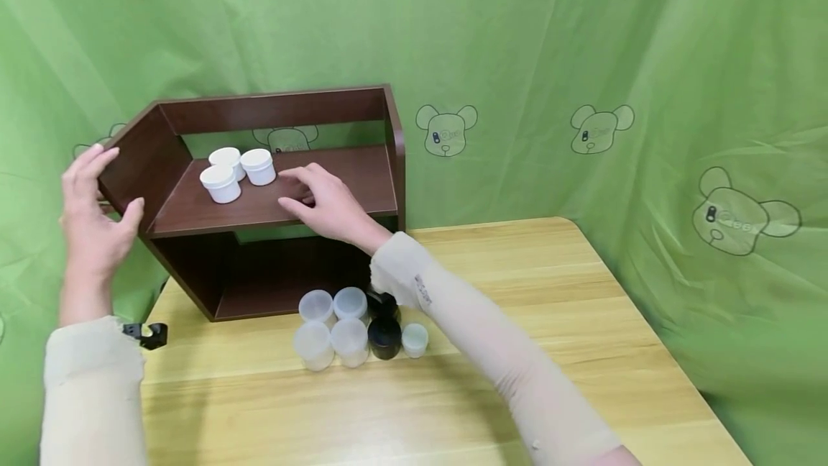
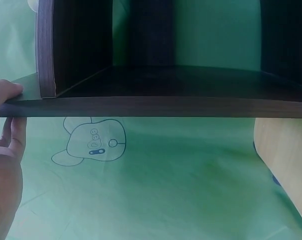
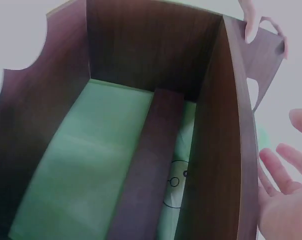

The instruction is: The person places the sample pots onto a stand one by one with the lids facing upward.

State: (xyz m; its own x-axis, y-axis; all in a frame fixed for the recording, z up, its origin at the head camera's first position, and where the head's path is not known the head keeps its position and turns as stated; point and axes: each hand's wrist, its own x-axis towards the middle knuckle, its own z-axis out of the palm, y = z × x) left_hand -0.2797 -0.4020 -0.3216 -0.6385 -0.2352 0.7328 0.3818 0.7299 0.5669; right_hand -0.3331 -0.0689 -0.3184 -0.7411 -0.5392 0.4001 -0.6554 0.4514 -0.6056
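Note:
A dark brown two-tier wooden shelf (image 1: 359,171) stands at the back left of the table. On its upper board are three white lidded jars (image 1: 261,170), grouped close together. My left hand (image 1: 93,218) grips the front edge of the shelf's left side panel. In the left wrist view, the thumb (image 2: 10,90) lies on one face of that panel and the fingers (image 2: 17,137) on the other. Just right of the white jars, my right hand (image 1: 330,206) hovers over the upper board, thumb and fingers apart, holding nothing. The right wrist view shows its fingers (image 3: 283,167) spread beside the board's edge.
Several translucent tubs (image 1: 314,346) stand in front of the shelf on the wooden table (image 1: 517,293). Dark containers (image 1: 385,340) and a small pale-lidded jar (image 1: 415,341) are beside them, below my right forearm. A green curtain (image 1: 517,34) hangs behind and at the sides.

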